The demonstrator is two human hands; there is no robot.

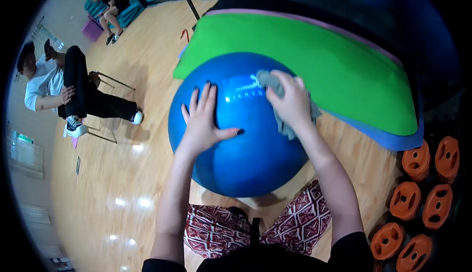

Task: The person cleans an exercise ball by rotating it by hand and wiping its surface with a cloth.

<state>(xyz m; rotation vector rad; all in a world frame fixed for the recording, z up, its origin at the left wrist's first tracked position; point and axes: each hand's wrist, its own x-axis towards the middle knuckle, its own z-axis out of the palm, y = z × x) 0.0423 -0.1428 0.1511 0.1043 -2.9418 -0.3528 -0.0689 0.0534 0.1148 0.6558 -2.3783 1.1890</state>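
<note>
A large blue exercise ball (246, 159) rests on the wooden floor right in front of me, with pale lettering on its upper side. My left hand (201, 124) lies on the ball's left part, its fingers spread and nothing in it. On the upper right of the ball, my right hand (290, 100) grips a grey-green cloth (282, 124) and presses it to the surface beside the lettering. Part of the cloth hangs down the ball's right side, and the right palm is hidden.
Behind the ball lies a pile of exercise mats, a green mat (314, 60) on top. Several orange weight plates (405, 200) stand at the right. At the left, a person (73, 85) sits on a chair with a phone; another person (113, 9) sits farther back.
</note>
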